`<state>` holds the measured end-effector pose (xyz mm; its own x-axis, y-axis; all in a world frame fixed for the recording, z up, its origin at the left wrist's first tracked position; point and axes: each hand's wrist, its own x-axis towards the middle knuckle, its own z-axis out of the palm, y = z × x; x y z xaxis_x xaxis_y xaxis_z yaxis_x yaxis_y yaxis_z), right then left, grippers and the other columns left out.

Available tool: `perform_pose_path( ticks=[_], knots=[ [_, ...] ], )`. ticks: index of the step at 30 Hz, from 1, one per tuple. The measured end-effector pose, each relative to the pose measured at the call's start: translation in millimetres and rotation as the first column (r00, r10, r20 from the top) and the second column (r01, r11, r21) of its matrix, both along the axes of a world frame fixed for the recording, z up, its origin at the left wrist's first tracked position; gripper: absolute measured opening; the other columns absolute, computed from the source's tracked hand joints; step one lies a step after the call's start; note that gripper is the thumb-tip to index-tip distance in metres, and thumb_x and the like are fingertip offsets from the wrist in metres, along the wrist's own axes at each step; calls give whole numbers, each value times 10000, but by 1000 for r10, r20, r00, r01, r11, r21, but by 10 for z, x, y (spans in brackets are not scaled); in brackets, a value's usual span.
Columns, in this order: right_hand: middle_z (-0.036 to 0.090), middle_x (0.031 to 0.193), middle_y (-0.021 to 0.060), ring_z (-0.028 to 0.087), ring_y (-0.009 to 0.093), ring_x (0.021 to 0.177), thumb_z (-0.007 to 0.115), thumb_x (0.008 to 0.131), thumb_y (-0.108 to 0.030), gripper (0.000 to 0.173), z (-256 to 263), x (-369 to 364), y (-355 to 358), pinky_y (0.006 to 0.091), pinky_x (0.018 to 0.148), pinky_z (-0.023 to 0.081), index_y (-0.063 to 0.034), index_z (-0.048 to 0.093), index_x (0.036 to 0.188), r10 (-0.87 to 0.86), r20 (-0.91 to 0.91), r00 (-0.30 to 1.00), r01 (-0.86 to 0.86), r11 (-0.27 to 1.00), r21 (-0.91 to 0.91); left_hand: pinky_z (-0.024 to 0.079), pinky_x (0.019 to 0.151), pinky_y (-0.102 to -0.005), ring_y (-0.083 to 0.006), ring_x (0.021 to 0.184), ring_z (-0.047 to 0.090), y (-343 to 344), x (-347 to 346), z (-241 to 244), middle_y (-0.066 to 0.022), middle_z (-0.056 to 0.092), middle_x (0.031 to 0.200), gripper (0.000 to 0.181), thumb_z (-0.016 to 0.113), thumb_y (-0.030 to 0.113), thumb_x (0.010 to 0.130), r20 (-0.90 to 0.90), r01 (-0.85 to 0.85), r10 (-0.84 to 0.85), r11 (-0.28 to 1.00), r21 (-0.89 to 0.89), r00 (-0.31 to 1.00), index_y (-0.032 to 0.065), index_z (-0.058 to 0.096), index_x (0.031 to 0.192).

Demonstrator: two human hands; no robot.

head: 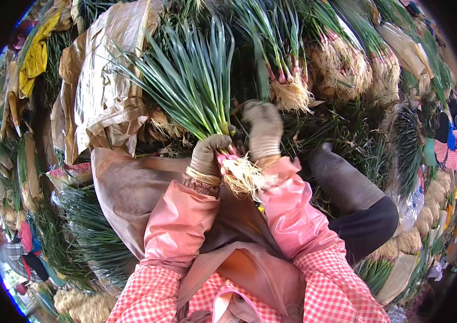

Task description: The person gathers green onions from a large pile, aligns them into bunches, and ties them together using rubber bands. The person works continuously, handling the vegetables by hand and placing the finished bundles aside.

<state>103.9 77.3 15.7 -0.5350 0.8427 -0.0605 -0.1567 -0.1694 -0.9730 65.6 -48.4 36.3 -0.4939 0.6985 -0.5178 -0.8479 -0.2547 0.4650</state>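
My left hand, in a dirty knit glove, grips a bunch of green onions just above its pinkish bulbs. The long leaves fan out away from me, and the pale roots hang toward my lap. To the right of the bunch, my right hand is gloved, curled and blurred by motion. A blurred green leaf stands just beyond its fingers; I cannot tell whether the hand holds it. Ahead of that hand lies another bunch of green onions, its roots facing me.
More rooted bunches lie at the upper right. A worn plastic sheet covers part of the pile at left. Loose leaves litter the ground near my boot. Other people are at the far right and left edges.
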Motion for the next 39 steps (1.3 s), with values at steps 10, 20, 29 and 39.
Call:
perform_pose_path(
  ticks=[10,20,29,39],
  knots=[
    [611,985,123,566,164,923,550,867,-235,309,-23,257,193,269,834,432,-45,562,1111,599,92,796,-556,782,-282,422,777,-364,-231,812,524,-34,-17,123,-118,496,1016,325,597,179,661,102,-41,-45,707,706,994,39,518,943],
    [527,1177,85,473,252,1124,670,715,-247,380,-173,-183,1134,380,915,373,-171,573,1075,-550,571,609,-454,347,820,447,846,-391,-251,832,596,25,-58,177,-162,546,1111,435,610,131,682,98,-118,85,904,411,992,43,534,1102],
    [588,933,14,586,203,880,521,805,-167,178,732,145,576,368,768,448,-196,599,963,-289,944,162,-970,130,207,502,748,-344,-265,892,569,35,-121,-53,-166,561,1033,488,568,107,667,-22,15,-11,978,210,1000,-101,500,1103],
    [532,633,21,434,96,414,537,874,-167,132,293,161,94,211,362,365,-43,541,919,544,-43,838,-434,616,-657,504,712,-353,-269,717,598,13,-20,-207,-177,615,855,423,605,160,637,65,43,-64,958,284,996,-73,553,985]
  ],
)
